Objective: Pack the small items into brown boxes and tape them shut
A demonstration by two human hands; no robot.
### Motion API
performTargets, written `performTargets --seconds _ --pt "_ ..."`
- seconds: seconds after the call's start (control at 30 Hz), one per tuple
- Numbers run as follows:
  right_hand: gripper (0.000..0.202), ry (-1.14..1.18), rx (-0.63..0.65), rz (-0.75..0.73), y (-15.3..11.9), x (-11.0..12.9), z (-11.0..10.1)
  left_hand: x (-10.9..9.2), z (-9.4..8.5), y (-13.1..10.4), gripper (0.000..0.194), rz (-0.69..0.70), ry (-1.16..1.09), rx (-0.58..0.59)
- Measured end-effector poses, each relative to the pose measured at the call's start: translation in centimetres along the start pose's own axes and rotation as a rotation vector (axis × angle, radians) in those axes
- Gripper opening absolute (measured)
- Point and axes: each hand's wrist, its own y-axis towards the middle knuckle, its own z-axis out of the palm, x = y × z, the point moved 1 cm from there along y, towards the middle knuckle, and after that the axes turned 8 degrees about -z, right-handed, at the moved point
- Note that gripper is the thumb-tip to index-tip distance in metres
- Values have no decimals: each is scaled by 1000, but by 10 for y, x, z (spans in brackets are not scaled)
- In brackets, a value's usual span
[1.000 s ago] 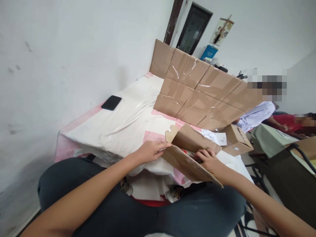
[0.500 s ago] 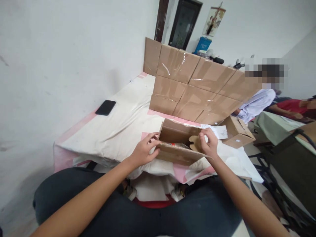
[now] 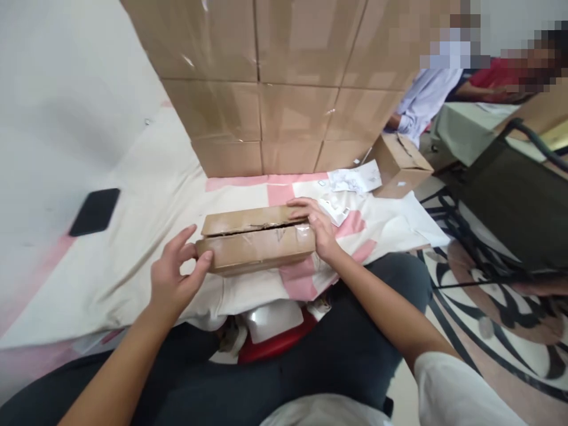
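Box (image 3: 257,251): long brown cardboard, between the two hands near the front edge of the table (image 3: 146,195), on or just above the cloth (image 3: 252,290); contents hidden
Flaps: the far flap (image 3: 239,222) and near flap (image 3: 248,244) almost meet, with a dark ragged gap between them; clear tape (image 3: 303,231) shows at the right end
Left hand (image 3: 171,278): thumb on the near left corner, other fingers curled by that end; whether this grip is firm or just a light touch, I cannot tell
Right hand (image 3: 322,236): grip closed around the right end, fingers over the far flap and thumb by the gap
Gap risk: the flaps look worn and uneven, so they could spring up if pressure eases, or crumple or tear if the fingers press hard on one side
Edge risk: a pull toward the lap could drag box and cloth together, since the cloth lies loose and wrinkled, and the box could tip off the front
Side risk: the right hand is just beside a white piece (image 3: 335,213), and a swing of the elbow or wrist could knock it
Second box (image 3: 402,165): at the table's right, beside the papers (image 3: 357,177), top flaps slightly parted; what it contains cannot be seen
Cardboard wall (image 3: 293,112): taped panels upright behind the box
Phone (image 3: 95,212): flat at the left, well apart from both hands
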Motion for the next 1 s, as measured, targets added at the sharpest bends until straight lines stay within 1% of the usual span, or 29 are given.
performTargets --seconds 0.07,0.1,0.13,0.17,0.2,0.23,0.27,0.3,0.33,0.37,0.43,0.47,0.5,0.53,0.57,0.6,0.67,0.73,0.87,1.0 --pt "56 17 28 -8 -3 1 -1 -9 6 4 62 -106 -62 17" --pt "59 17 30 3 -4 1 0 -15 7 7 60 -120 -61 18" --pt "60 8 32 13 -5 0 0 -21 8 10 53 -99 -22 19" --pt "61 -9 38 18 -5 0 1 -26 8 14 43 -37 46 37" --pt "62 -40 50 16 -4 -1 0 -31 7 18 33 53 120 81" --pt "61 -95 60 16 -1 -2 -3 -35 7 21 28 151 175 152" --pt "60 -168 55 26 2 -4 -9 -36 6 23 31 236 197 233" --pt "57 -249 27 49 6 -7 -18 -37 5 25 37 291 194 317" --pt "54 -335 -26 86 11 -11 -30 -36 4 25 42 312 178 387" --pt "51 -408 -100 151 15 -15 -45 -34 3 26 45 315 163 431" --pt "47 -499 -254 321 21 -27 -80 -30 3 25 45 325 162 460" --pt "45 -556 -289 496 22 -35 -97 -28 3 24 46 341 174 463" --pt "45 -566 -287 645 22 -42 -111 -27 4 23 49 361 187 461" --pt "46 -536 -258 767 21 -48 -122 -26 6 21 51 381 197 448" --pt "46 -494 -214 860 20 -54 -129 -24 7 21 53 398 203 432" --pt "45 -451 -162 909 18 -59 -133 -23 9 20 52 409 204 414" --pt "41 -417 -79 944 16 -65 -133 -20 12 20 47 428 192 373" --pt "37 -443 -44 960 14 -70 -130 -17 16 20 42 448 175 326" --pt "38 -468 -58 984 14 -78 -128 -12 24 21 37 474 143 224" --pt "36 -480 -52 988 14 -85 -133 -11 29 19 35 491 131 176"
